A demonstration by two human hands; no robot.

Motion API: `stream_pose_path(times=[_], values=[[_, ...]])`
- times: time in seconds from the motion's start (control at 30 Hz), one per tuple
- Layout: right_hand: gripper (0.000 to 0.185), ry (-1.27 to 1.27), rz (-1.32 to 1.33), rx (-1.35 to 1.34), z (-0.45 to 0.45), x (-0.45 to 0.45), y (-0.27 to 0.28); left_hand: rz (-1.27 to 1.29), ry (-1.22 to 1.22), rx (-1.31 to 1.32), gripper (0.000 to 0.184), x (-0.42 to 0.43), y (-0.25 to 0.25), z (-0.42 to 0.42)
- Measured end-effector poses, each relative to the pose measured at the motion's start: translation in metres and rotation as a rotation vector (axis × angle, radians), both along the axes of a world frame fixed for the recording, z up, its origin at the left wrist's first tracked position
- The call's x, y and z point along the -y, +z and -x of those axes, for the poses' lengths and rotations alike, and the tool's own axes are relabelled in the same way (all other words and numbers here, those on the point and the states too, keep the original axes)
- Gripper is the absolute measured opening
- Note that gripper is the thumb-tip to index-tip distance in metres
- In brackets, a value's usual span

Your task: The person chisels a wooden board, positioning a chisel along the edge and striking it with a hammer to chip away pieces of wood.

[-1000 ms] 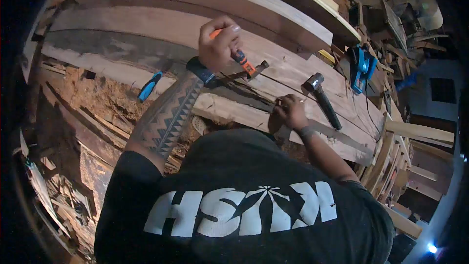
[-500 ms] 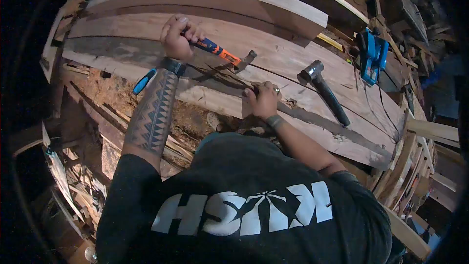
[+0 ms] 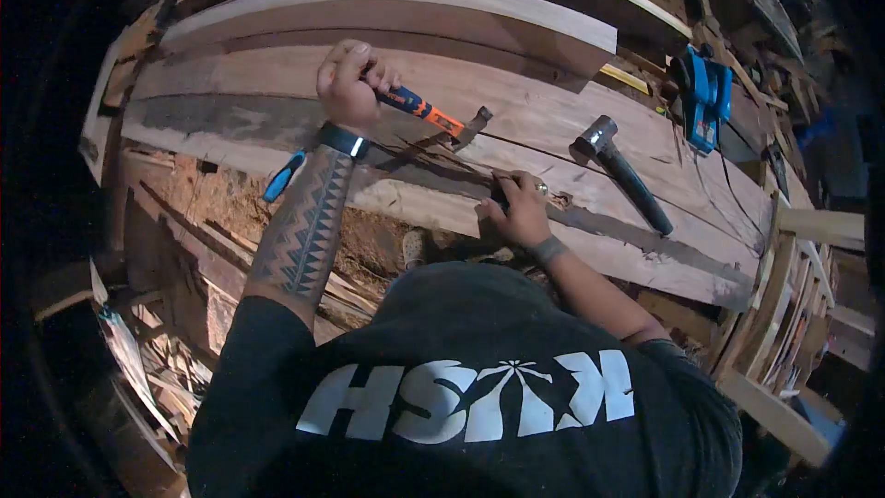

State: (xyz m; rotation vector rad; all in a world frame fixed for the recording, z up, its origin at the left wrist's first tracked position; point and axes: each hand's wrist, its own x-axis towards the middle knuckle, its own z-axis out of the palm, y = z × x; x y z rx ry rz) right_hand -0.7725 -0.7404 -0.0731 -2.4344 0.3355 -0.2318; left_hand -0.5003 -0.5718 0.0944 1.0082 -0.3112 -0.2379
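My left hand [image 3: 352,88] is closed round the blue and orange handle of a hammer [image 3: 433,118], whose dark metal head is at the right end, just above the planks. My right hand [image 3: 521,210] rests low on the wood with bent fingers, beside a dark, splintered strip [image 3: 438,159]. What its fingertips pinch is too hidden to name. Right of that hand a black mallet-like tool [image 3: 627,180] lies on the pale planks [image 3: 553,120]. A blue-handled tool [image 3: 284,176] lies near my left forearm.
A thick wooden beam [image 3: 387,14] runs along the far side of the planks. At the right is a blue power tool [image 3: 705,100] with a dark cord. Wood chips [image 3: 249,203] lie on the near side; stacked timber [image 3: 779,314] stands at the lower right.
My left hand has moved left with the hammer, whose handle now lies flatter. My right hand has shifted left along the dark strip. The camera view has also moved slightly.
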Motion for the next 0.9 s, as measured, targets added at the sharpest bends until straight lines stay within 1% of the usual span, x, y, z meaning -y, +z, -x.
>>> stream_pose_path(times=[0.03, 0.13, 0.17, 0.27, 0.3, 0.4, 0.5, 0.6, 0.63, 0.73, 0.87, 0.9], values=[[0.053, -0.022, 0.038, -0.009, -0.001, -0.006, 0.002, -0.008, -0.014, -0.021, 0.020, 0.003, 0.001, -0.003], [0.050, -0.172, -0.029, -0.051, -0.019, -0.020, 0.013, -0.012, 0.011, -0.001, 0.020, 0.020, -0.001, -0.021], [0.045, -0.204, 0.093, -0.050, -0.022, -0.023, 0.009, -0.004, -0.008, -0.023, 0.020, 0.022, -0.001, -0.024], [0.042, -0.270, 0.227, -0.066, -0.029, -0.033, 0.005, 0.053, -0.085, 0.031, 0.020, 0.022, 0.002, -0.024], [0.039, -0.288, 0.194, -0.137, -0.031, -0.031, 0.002, 0.020, -0.074, 0.017, 0.020, 0.022, 0.001, -0.025], [0.038, -0.302, 0.184, -0.049, -0.035, -0.031, -0.017, 0.028, -0.144, 0.030, 0.021, 0.020, -0.002, -0.032], [0.036, -0.237, 0.065, -0.081, -0.052, -0.042, -0.033, 0.022, -0.198, 0.059, 0.021, 0.021, -0.009, -0.042], [0.037, -0.278, 0.282, -0.088, -0.054, -0.056, -0.047, 0.008, -0.236, 0.092, 0.020, 0.018, -0.008, -0.042], [0.035, -0.251, 0.166, -0.184, -0.057, -0.055, -0.027, 0.004, -0.243, 0.084, 0.020, 0.017, -0.009, -0.044], [0.031, -0.221, -0.016, -0.147, -0.054, -0.046, -0.020, -0.002, -0.264, 0.073, 0.020, 0.018, -0.012, -0.047], [0.029, -0.303, 0.131, 0.004, -0.053, -0.047, -0.041, 0.006, -0.276, 0.078, 0.020, 0.017, -0.015, -0.047], [0.028, -0.280, 0.113, -0.014, -0.055, -0.045, -0.042, 0.010, -0.278, 0.080, 0.020, 0.017, -0.015, -0.049]])
